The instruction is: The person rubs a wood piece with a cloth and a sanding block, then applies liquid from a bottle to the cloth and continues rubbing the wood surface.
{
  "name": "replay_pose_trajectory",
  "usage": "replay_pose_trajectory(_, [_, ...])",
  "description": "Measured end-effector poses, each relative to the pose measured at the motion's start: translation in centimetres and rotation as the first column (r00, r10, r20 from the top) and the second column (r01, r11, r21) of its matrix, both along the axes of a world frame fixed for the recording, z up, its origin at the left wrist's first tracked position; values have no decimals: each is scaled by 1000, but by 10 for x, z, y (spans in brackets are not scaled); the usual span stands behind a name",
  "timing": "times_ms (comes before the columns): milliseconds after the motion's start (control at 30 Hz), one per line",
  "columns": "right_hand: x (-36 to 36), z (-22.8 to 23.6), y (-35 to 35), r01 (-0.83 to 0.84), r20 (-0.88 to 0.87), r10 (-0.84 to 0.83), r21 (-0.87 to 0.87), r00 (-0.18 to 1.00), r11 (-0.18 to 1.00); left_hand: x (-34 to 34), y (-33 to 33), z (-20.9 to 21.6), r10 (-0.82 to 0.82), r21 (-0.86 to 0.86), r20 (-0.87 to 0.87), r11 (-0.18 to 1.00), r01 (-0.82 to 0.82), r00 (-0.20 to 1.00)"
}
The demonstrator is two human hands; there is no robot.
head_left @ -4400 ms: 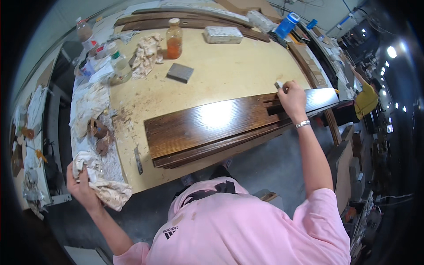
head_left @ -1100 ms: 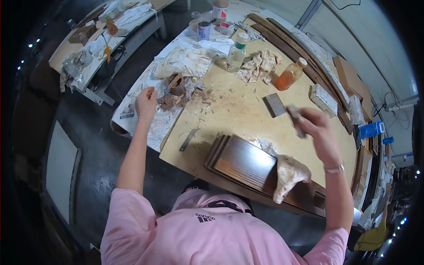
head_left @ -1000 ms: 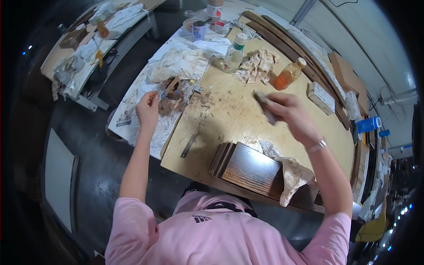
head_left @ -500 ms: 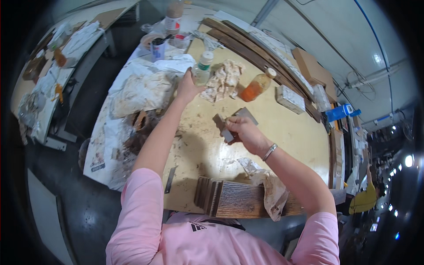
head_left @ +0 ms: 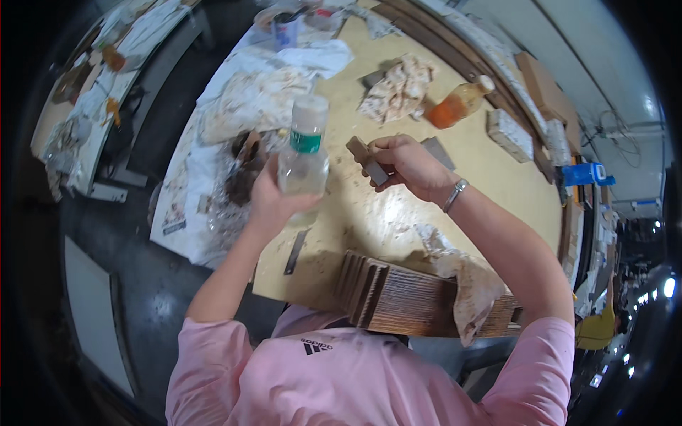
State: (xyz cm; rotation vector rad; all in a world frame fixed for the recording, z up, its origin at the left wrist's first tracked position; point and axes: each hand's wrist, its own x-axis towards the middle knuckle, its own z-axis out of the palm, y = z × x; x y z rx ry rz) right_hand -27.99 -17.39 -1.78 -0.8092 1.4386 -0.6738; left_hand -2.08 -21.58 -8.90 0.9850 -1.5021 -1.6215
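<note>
My left hand [head_left: 271, 202] is wrapped round a clear plastic bottle [head_left: 304, 170] with a white cap and green label, raised above the table. The bottle holds some clear liquid. In my right hand [head_left: 413, 169] a small brown-and-grey block [head_left: 368, 162] is pinched between thumb and fingers, to the right of the bottle. A flat grey piece [head_left: 438, 152] lies just beyond that hand. Nearest me, a stack of dark ridged wooden boards [head_left: 408, 297] rests along the table's front edge, with a stained rag [head_left: 477, 291] draped over it.
A crumpled stained cloth [head_left: 403, 89], a bottle of orange liquid [head_left: 458, 105] and a whitish block [head_left: 509, 135] lie farther back. Long dark boards [head_left: 433, 35] line the far edge. White sheeting and rags [head_left: 256, 106] cover the left side. A dark metal strip [head_left: 295, 253] lies near the front.
My left hand has lifted the clear bottle off the table's far part and brought it nearer me. My right hand still grips the block. The view has shifted.
</note>
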Motion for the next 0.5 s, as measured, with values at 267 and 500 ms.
replay_pose_trajectory(267, [104, -60, -45, -217, 78, 215, 9, 973, 976, 142, 52, -7, 190, -169, 490, 978, -122, 851])
replay_pose_trajectory(500, [142, -88, -66, -242, 89, 241, -2, 966, 970, 149, 49, 13, 372, -429, 762, 903, -18, 529])
